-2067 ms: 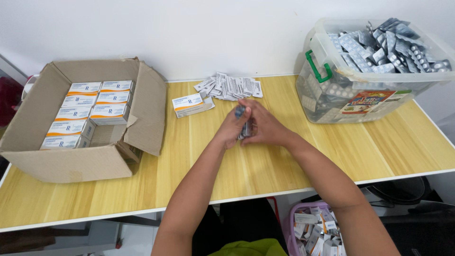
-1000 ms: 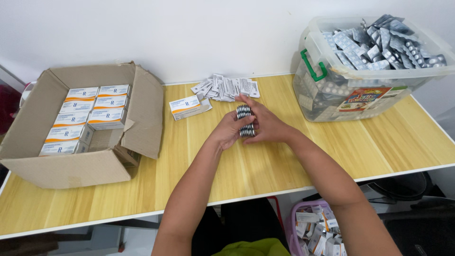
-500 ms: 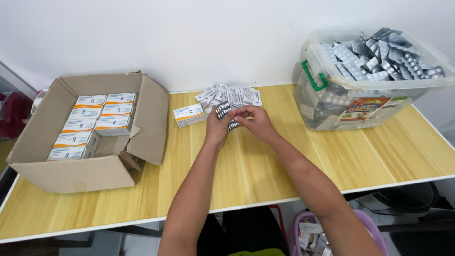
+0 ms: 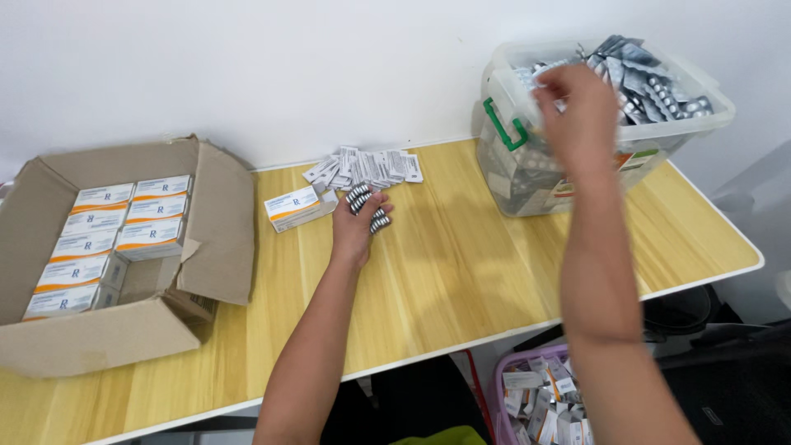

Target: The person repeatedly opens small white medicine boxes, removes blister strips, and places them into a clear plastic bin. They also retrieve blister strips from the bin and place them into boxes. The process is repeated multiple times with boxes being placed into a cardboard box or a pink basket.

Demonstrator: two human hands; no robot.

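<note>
The left hand (image 4: 359,224) is resting on the wooden table (image 4: 461,264), fingers curled around a small stack of silver blister packs (image 4: 368,208), gripping them edge-on so the strips are staying squared together. Just beyond its fingertips a loose pile of folded paper leaflets (image 4: 367,167) is lying, and just to its left sits a single white-and-orange carton (image 4: 292,208); farther left, an open cardboard box (image 4: 124,255) is holding rows of matching cartons. The right hand (image 4: 577,111) is hovering over the clear plastic bin (image 4: 527,156) of loose blister packs, fingers pinched downward; whether it is gripping anything I cannot tell.
</note>
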